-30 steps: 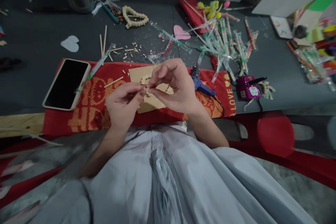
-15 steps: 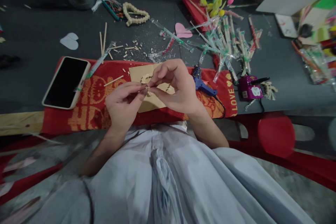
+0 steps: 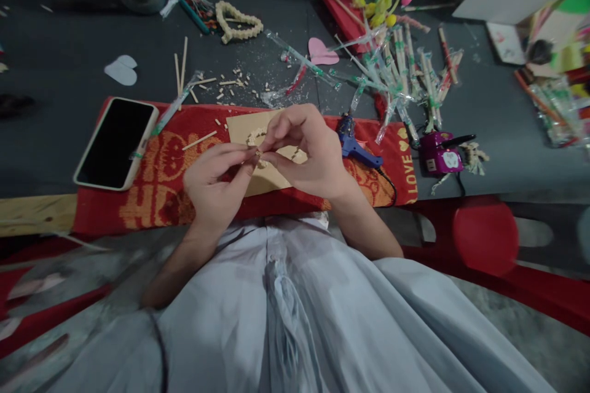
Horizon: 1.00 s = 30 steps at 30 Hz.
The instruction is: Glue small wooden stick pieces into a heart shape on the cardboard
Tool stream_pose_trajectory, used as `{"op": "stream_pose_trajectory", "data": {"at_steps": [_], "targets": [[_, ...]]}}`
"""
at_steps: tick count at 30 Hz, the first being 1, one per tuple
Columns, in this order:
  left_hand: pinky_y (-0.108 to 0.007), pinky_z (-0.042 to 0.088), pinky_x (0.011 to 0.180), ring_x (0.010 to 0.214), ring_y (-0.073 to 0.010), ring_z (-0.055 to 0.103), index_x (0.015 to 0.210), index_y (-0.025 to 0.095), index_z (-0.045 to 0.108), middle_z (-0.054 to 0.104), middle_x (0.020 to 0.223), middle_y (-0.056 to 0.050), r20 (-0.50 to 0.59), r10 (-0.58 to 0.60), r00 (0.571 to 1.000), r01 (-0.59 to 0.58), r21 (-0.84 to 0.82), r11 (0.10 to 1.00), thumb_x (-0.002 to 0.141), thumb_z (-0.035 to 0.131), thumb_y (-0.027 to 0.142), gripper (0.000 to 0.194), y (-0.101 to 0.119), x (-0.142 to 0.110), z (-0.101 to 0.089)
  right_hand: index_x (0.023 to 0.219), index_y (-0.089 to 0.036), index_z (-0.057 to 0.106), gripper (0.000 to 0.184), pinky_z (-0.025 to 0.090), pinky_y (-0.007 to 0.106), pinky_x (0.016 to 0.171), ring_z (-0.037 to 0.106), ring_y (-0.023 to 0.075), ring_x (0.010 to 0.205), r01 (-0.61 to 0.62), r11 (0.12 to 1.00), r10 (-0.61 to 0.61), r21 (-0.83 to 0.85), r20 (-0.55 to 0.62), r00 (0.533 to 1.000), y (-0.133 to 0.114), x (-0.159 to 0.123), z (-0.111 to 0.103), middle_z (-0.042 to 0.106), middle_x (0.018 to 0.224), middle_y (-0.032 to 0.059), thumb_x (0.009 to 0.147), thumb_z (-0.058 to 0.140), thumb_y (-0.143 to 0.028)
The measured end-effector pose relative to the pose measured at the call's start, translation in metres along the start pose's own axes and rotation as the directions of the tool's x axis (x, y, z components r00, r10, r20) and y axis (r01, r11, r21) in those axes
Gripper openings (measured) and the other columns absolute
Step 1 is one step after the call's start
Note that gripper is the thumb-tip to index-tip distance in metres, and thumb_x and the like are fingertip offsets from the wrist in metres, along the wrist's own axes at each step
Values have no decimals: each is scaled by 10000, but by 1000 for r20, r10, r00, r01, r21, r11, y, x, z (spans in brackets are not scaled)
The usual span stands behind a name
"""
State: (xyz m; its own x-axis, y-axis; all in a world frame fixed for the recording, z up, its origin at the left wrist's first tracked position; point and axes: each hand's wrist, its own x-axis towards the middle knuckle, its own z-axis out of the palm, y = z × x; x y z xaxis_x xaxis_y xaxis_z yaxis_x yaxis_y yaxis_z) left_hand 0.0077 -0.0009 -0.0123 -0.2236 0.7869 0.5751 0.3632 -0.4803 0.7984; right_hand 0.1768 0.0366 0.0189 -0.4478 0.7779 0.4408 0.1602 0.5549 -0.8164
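Note:
My left hand (image 3: 219,181) and my right hand (image 3: 311,150) meet fingertip to fingertip, both pinched around a tiny pale stick piece (image 3: 259,152). Its exact shape is mostly covered by the fingers. Below them lies a tan card (image 3: 271,183) with a small outline of cut stick pieces (image 3: 254,135) on it, partly hidden by my hands. The card rests on a red towel (image 3: 170,209) with orange lettering. To the right of my right hand, a blue glue gun (image 3: 361,152) lies on the towel.
A phone (image 3: 117,144) lies at the left. Loose sticks (image 3: 200,140), cut bits, a heart-shaped stick frame (image 3: 237,23) and paper hearts (image 3: 322,51) are scattered behind. Wrapped sticks (image 3: 403,64) pile up at the back right, near a purple device (image 3: 440,153). A red stool (image 3: 483,236) stands right.
Both hands stay pinched together at almost the same spot, with only a very slight shift of the fingers. The view has moved a little; nothing on the table has visibly moved.

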Motion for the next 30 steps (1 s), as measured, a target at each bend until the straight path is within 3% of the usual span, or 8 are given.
{"op": "stream_pose_trajectory", "data": {"at_steps": [3,5,7,10,15,17,22,30], "targets": [[-282,590,671,722,-147,703,771,277,788,758,802,2,1,-87,996,87,-92,992,747,836,232,70,0,-1,2,1066,-246,530,164,644,295,784,677,115,876,39,999,-40,-32,-23,999,-3,2,-4,626,1006,-1,942,633,-275],[-241,530,513,603,-117,658,785,275,793,755,797,-5,41,-251,967,254,-201,946,761,847,304,66,-2,-2,4,1054,-240,562,144,632,281,759,665,109,847,115,991,-118,-67,-50,992,-3,3,-8,636,1006,2,941,643,-276],[-210,381,350,458,-79,562,780,263,790,735,739,-3,128,-409,904,428,-313,848,736,868,397,161,-2,-1,5,1027,-232,601,104,617,277,744,649,106,816,181,975,-189,-125,-54,980,-1,3,-12,644,984,5,945,643,-282],[-185,228,281,351,-48,448,705,231,770,645,559,23,251,-544,801,596,-420,684,589,942,465,313,2,3,6,1022,-225,649,114,605,296,762,649,122,825,229,951,-238,-207,-18,971,5,1,-15,651,961,17,961,622,-318],[-142,228,295,338,-28,413,592,174,717,606,489,27,320,-719,617,769,-440,463,424,990,351,366,24,16,5,1019,-204,683,103,579,270,772,661,118,872,337,904,-355,-265,-23,935,9,0,-13,661,936,15,974,606,-256],[-134,250,306,348,-28,426,569,164,706,625,503,16,321,-758,568,800,-433,416,380,987,298,364,32,19,4,995,-195,687,78,564,245,755,660,105,861,358,896,-378,-262,-29,926,8,0,-13,666,918,8,966,619,-221],[-151,262,316,359,-31,413,554,170,702,653,545,4,332,-765,553,818,-390,423,400,951,272,310,39,20,2,952,-183,687,64,548,232,728,661,98,837,363,902,-381,-234,-33,924,6,1,-12,675,886,4,961,625,-194],[-144,217,329,365,-10,389,586,159,692,632,579,14,318,-733,601,792,-356,495,459,955,309,328,37,17,0,929,-178,694,67,562,228,714,676,97,828,365,908,-381,-208,-45,923,5,0,-12,691,879,5,957,635,-192]]}}
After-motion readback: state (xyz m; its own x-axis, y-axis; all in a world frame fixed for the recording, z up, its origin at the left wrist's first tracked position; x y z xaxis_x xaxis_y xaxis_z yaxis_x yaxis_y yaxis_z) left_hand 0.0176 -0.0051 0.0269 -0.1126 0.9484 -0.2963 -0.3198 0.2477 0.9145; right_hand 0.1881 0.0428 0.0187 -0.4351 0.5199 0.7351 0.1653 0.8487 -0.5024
